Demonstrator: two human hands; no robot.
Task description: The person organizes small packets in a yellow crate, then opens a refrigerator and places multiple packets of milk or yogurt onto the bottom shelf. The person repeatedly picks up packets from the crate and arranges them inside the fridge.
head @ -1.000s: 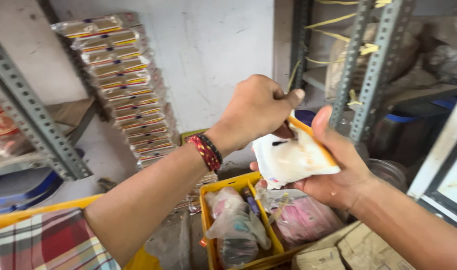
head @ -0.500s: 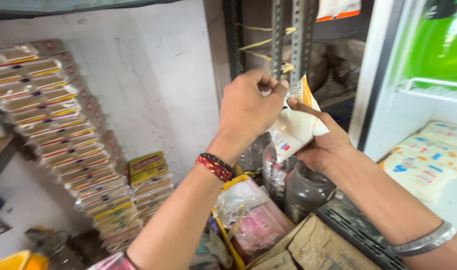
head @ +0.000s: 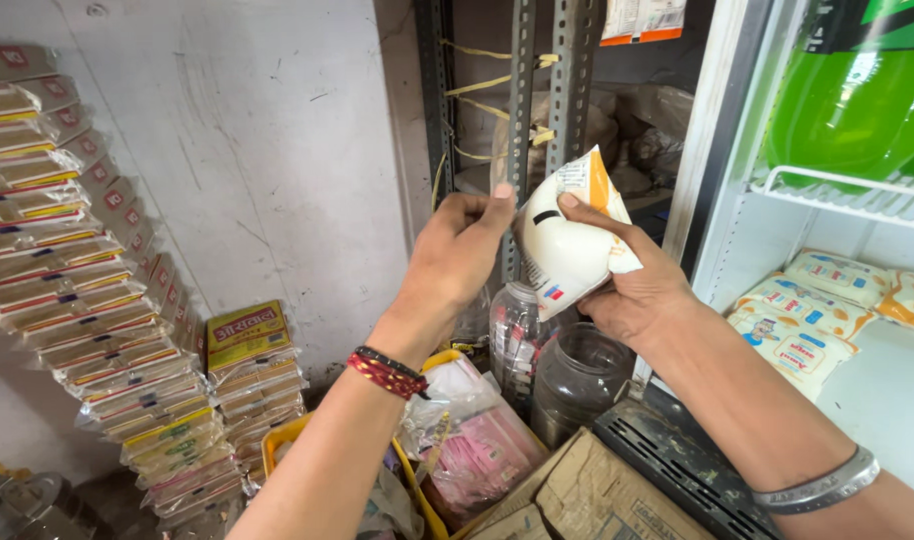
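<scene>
Nearest you, flattened cardboard cartons (head: 587, 495) and a yellow crate (head: 417, 480) of bagged goods lie under your forearms. Above them your right hand (head: 632, 285) is wrapped around a white milk pouch (head: 569, 240) with an orange corner, thumb across its front, holding it up at chest height in front of the slotted steel rack (head: 522, 120). Your left hand (head: 457, 255) is loosely curled with nothing in it, its thumb tip touching the pouch's left edge. The pouch looks sealed and is not yet set down anywhere. Behind it stand two clear plastic jars (head: 577, 375). To the right, the open cooler (head: 777, 190) holds more pouches (head: 807, 320).
</scene>
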